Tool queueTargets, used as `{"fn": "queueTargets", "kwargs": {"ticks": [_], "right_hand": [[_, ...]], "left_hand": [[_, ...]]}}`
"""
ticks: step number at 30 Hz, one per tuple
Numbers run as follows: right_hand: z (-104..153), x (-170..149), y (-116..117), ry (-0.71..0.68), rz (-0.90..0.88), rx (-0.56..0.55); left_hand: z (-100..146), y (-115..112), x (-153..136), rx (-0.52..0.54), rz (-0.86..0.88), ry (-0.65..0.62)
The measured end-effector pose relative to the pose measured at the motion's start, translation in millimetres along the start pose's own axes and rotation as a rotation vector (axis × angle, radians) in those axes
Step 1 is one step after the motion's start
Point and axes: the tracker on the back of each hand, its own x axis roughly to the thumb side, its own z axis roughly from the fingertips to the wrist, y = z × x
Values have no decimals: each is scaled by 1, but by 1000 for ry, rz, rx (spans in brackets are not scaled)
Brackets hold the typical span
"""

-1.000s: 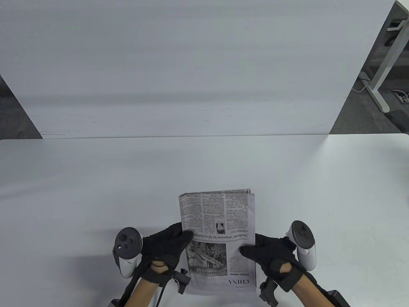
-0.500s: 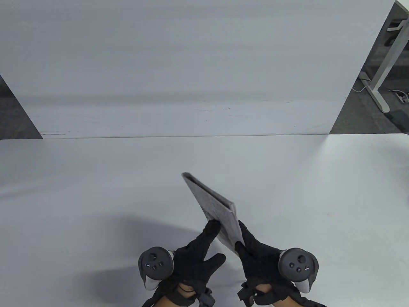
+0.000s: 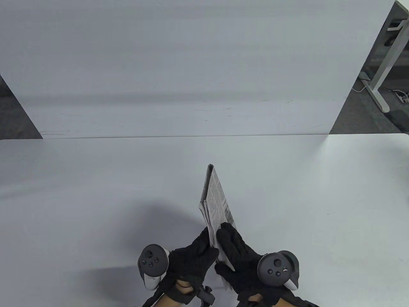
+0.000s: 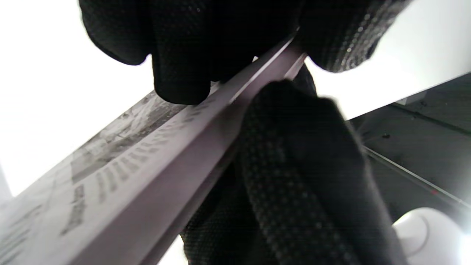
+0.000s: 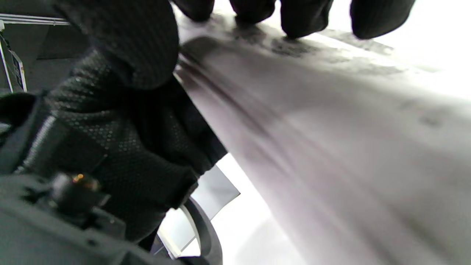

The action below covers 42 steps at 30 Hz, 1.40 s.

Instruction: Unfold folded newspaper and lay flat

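Paper was flat on the table a second ago, then lifted and tilted; now it stands nearly on edge, near-centre, swung more upright than half a second back. It's off the surface, still folded, so unfolding hasn't begun; my guess is the hands are hunting the open edge.

Left hand pinches the paper's near end from the left; left wrist view shows fingers on the printed face, thumb on the other side. Right hand clamps the same near end from the right, fingers spread on the right face. Paper's far end points away, between and beyond both hands.
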Motion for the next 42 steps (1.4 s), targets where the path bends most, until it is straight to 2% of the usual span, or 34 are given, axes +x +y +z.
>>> {"fn": "queueTargets", "kwargs": {"ticks": [3,9,20,28,34,38,42], "right_hand": [[0,-2,-2,17,-84,-14],[0,-5,-3,34,-129,-33],[1,-5,-3,54,-155,-74],[2,-17,-15,123,-276,-212],[1,-32,-40,189,-430,-276],[-1,-47,-59,223,-592,-258],[0,-68,-81,263,-690,-264]], "left_hand": [[-1,0,-4,-13,55,19],[-1,-3,-11,-51,147,57],[-1,-4,-11,-67,163,75],[-3,-2,-14,-85,222,103],[-5,17,-17,-25,277,116],[-8,41,-17,71,234,120],[-9,75,-19,157,186,141]]}}
